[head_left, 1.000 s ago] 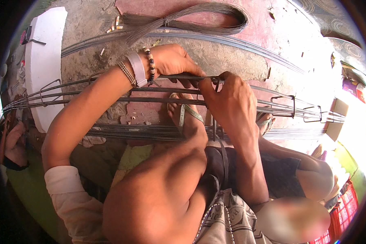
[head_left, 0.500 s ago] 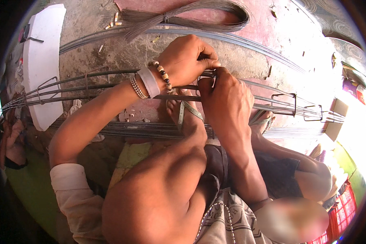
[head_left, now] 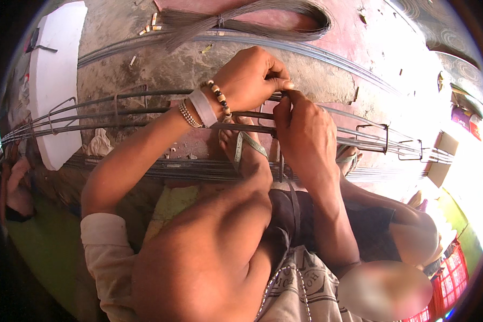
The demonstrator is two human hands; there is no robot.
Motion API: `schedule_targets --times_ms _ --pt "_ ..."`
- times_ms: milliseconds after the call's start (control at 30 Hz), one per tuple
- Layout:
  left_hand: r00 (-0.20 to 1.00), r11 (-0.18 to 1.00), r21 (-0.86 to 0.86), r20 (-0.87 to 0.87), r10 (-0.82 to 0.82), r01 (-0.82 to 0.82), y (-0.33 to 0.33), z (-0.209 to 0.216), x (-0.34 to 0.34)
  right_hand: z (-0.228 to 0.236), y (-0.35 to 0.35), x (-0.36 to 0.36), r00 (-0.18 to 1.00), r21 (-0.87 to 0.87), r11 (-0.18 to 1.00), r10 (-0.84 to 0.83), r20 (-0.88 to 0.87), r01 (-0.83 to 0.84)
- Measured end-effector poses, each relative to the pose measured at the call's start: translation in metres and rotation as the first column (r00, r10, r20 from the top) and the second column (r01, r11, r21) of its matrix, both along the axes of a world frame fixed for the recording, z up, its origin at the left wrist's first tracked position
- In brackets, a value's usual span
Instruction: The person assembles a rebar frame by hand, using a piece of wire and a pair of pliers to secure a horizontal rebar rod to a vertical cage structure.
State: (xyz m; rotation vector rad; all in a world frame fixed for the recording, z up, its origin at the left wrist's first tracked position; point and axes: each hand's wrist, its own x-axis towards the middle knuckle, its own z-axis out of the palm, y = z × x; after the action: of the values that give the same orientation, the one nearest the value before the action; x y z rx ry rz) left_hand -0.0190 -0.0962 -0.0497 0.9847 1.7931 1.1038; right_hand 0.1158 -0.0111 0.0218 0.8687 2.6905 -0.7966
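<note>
Long steel rods [head_left: 145, 111] run from side to side in front of me, with square wire stirrups [head_left: 387, 138] set around them. My left hand [head_left: 252, 78] reaches over the far rod, its thumb and forefinger pinched together. From the near side, my right hand [head_left: 308, 126] meets it at the far rod, fingers curled and closed. The fingertips of both hands almost touch there. Whatever they pinch is too small or hidden to make out. Beaded bracelets [head_left: 218, 97] and a pale band circle my left wrist.
A looped bundle of thin wire [head_left: 311, 35] lies on the far floor beside more rods [head_left: 327, 52]. At left, a white board [head_left: 56, 70] sits under the rods. My sandalled foot [head_left: 249, 145] rests by the near rod. Another rod bundle [head_left: 193, 170] lies closer to me.
My left elbow and forearm have shifted right, toward my body. My right hand has moved slightly right, while the fingertips of both hands stay at about the same place on the far rod.
</note>
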Motion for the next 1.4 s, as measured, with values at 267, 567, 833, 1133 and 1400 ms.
schedule_targets --times_ms 267,567,833,1133,1400 --pt "0.999 0.999 0.045 -0.039 0.020 -0.018 0.001 0.006 0.000 0.000 0.001 -0.002 0.999 0.042 0.999 0.033 -0.012 -0.033" --pt "1.000 0.999 0.049 -0.018 0.020 -0.020 0.001 -0.001 0.002 -0.007 -0.002 0.001 0.999 0.056 0.998 0.020 0.035 -0.022" --pt "0.999 0.999 0.027 0.003 0.042 -0.042 0.001 0.001 0.005 -0.002 -0.006 -0.007 0.976 0.105 0.994 -0.022 0.217 -0.001" --pt "0.996 0.998 0.042 -0.067 0.057 -0.054 0.001 0.016 0.005 0.068 0.034 0.024 0.985 -0.266 0.956 -0.090 0.149 0.127" --pt "0.992 0.991 0.080 -0.058 0.109 -0.105 -0.005 0.020 0.009 0.080 0.027 0.029 0.959 -0.112 0.974 0.213 0.187 -0.195"
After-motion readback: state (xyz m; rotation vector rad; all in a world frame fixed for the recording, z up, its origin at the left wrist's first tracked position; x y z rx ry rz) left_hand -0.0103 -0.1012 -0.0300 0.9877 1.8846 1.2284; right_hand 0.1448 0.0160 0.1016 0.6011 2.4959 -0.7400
